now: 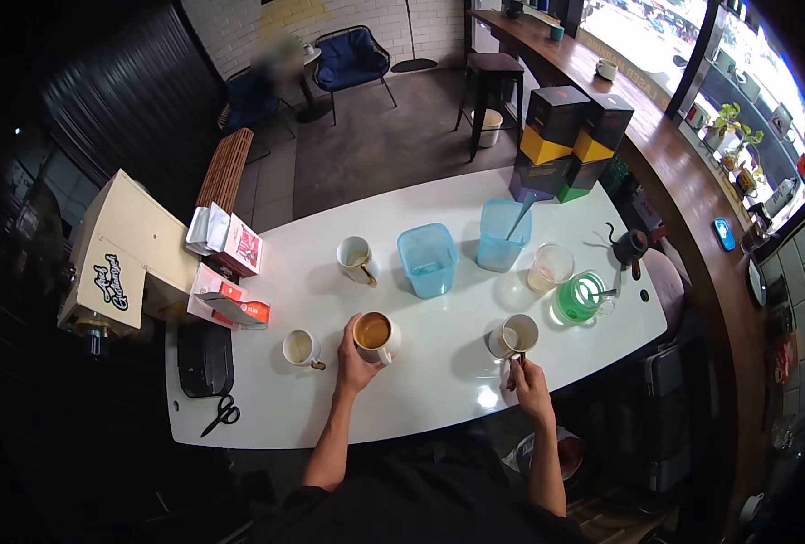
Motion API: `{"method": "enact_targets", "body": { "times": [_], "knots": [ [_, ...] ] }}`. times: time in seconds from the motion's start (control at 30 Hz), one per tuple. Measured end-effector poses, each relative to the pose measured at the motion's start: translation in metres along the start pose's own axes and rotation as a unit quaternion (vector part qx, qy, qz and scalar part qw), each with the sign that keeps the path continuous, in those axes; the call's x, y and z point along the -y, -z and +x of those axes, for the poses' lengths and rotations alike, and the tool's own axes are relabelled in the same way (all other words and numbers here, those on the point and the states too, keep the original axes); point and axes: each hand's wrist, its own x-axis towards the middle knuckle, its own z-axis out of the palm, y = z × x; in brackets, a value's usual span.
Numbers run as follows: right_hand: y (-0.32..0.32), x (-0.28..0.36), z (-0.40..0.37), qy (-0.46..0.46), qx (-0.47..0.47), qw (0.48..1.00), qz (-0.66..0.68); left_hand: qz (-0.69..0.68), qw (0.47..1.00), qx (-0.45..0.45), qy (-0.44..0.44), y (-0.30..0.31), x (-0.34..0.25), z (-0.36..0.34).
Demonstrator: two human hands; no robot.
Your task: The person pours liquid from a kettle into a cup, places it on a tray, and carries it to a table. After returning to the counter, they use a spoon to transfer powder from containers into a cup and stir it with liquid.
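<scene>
My left hand is wrapped around the side of a white mug that holds a brown, coffee-like liquid. On the right, my right hand grips the handle of another light mug, which has a pale inside. Left of my left hand stands a small mug with a brown handle. Farther back is a mug with a gold-brown handle. Two translucent blue containers stand beyond my hands, the right one with a long utensil leaning in it.
A clear cup, a glass jug of green liquid and a black gooseneck kettle stand at the right. Stacked boxes rise at the back right. Black scissors, a black case and a cream machine are at the left.
</scene>
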Motion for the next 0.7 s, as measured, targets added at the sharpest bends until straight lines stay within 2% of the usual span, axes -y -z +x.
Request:
{"method": "enact_targets", "body": {
  "times": [0.17,0.37,0.4,0.6,0.7],
  "knots": [
    [-0.012,0.015,0.008,-0.007,-0.007,0.999,-0.039,0.017,1.0,-0.01,-0.006,0.018,0.01,-0.001],
    [-0.029,0.009,0.024,0.061,-0.039,0.992,-0.101,0.052,0.998,0.008,0.028,0.028,0.01,0.002],
    [-0.03,0.011,0.025,-0.007,-0.021,0.997,-0.074,0.042,0.998,0.019,0.035,0.029,0.009,0.002],
    [-0.046,0.004,0.037,-0.001,-0.067,0.995,-0.078,0.035,0.996,0.068,0.034,0.035,0.0,0.003],
    [-0.05,0.015,0.026,-0.02,-0.095,0.991,-0.091,0.078,0.993,0.089,-0.012,0.046,-0.021,0.005]
  ]
}}
